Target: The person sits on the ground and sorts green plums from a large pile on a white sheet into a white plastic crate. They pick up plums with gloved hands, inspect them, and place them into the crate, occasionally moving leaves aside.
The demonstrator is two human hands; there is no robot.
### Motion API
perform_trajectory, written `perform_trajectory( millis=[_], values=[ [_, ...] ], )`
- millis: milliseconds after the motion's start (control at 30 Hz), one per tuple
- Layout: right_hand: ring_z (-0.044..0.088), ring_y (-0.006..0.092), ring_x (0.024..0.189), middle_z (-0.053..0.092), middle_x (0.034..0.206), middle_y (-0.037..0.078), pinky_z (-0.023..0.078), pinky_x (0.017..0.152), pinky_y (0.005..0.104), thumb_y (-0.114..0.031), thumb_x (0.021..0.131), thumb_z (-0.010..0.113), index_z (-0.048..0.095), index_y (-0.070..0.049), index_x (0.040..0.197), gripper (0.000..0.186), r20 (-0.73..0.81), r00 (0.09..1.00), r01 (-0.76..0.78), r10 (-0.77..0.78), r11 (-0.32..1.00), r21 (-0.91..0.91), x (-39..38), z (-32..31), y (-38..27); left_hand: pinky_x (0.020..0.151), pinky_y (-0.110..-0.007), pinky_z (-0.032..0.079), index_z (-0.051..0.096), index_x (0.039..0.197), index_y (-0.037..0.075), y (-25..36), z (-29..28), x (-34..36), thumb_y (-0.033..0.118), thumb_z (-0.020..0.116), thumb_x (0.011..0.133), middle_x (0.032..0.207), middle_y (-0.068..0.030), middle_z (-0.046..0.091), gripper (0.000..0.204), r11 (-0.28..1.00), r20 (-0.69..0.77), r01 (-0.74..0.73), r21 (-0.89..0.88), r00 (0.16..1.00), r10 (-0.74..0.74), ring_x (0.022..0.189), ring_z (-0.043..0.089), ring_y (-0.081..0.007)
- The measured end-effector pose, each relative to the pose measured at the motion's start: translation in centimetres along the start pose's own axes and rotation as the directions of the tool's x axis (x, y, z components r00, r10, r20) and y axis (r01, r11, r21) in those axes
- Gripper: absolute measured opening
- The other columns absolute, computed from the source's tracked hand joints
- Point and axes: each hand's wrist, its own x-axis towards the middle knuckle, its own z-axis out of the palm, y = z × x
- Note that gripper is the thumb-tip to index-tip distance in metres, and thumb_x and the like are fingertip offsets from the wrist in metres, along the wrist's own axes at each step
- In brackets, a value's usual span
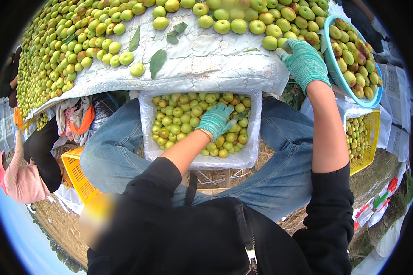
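Fruit (167,120), mostly green, fills a white-lined crate (255,133) between the knees (110,146) in my remote view. I've got the left hand (214,120), green-gloved, resting on that fruit toward the crate's right side; can't tell if its fingers are clamped on any. My right hand (307,63), gloved too, is farther off, right beside the blue basin (337,71) and fruit pile (222,26). Can't tell its finger grip either.

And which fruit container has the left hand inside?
The white-lined box in the middle: the left hand touches its fruit; the blue basin and yellow crate at the right have no hand inside.
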Motion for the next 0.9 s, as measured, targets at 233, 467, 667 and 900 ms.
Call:
perform_trajectory(
  millis=[233,467,667,900],
  values=[
    [0.065,0.0291,0.094,0.067,0.103,0.018,0.049,0.085,0.037,-0.035,0.086,0.064,0.064,-0.004,0.11,0.039,-0.039,0.981,-0.175,0.192,0.946,0.275,0.7,-3.2,2.3,0.076,-0.04,0.05,0.059,0.1,0.006,2.1,-1.4,3.8,0.019,0.067,0.082,0.093,-0.0141,0.061,0.023,0.832,0.246,0.286,-0.475,0.951,-0.186,0.082,0.06,-0.0314],
    [0.066,0.0271,0.085,0.069,0.094,0.015,0.051,0.08,0.0352,-0.022,0.088,0.062,0.067,-0.007,0.105,0.023,-0.17,0.981,-0.025,0.098,0.922,0.387,0.1,-2.2,3.6,0.077,-0.027,0.048,0.061,0.101,0.006,9.1,-7.9,-4.2,0.024,0.072,0.083,0.094,-0.0034,0.063,0.028,0.493,0.178,0.155,-0.856,0.984,-0.001,0.081,0.057,-0.0111],
    [0.054,0.0259,0.115,0.054,0.129,0.009,0.045,0.096,0.038,-0.028,0.082,0.066,0.052,-0.011,0.125,0.048,-0.177,0.947,0.279,-0.269,0.96,0.035,2.1,1.7,0.7,0.086,-0.04,0.047,0.059,0.12,0.012,11.7,-15.8,1.4,0.035,0.064,0.086,0.109,-0.0153,0.061,0.041,0.852,0.197,-0.198,-0.484,0.924,0.327,0.09,0.061,-0.031],
    [0.053,0.0306,0.113,0.048,0.124,0.016,0.052,0.085,0.0429,-0.039,0.072,0.071,0.049,-0.012,0.125,0.064,0.107,0.992,0.054,-0.066,0.992,0.112,2.9,0.8,-2.2,0.082,-0.046,0.052,0.058,0.118,0.022,9.2,-20.7,15.7,0.016,0.059,0.084,0.121,-0.0128,0.05,0.035,0.886,-0.291,0.123,0.447,0.957,0.014,0.108,0.054,-0.035]
  ],
)
